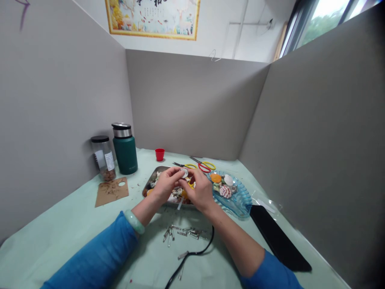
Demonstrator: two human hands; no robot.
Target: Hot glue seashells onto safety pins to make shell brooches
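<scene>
Above a metal tray (145, 192) of shells, my left hand (166, 184) and my right hand (200, 188) meet with fingertips together. Between them is a small, round, whitish piece (184, 173), perhaps a shell; its exact kind is too small to make out. Fingers of both hands are closed around its edges. Shells of mixed shapes and an orange piece (185, 195) lie in the tray, partly hidden by my hands. To the right, a blue scalloped plate (240, 204) holds an orange shell (215, 178), a white shell (228, 180) and a striped shell (225, 191).
Two pairs of scissors (207, 165) and a red cup (160, 155) stand or lie behind the tray. At left are a green flask (125, 154), a jar (104, 160) and cardboard (112, 192). Nearer lie metal pins (192, 233), a black cord (186, 257) and a long black object (279, 239).
</scene>
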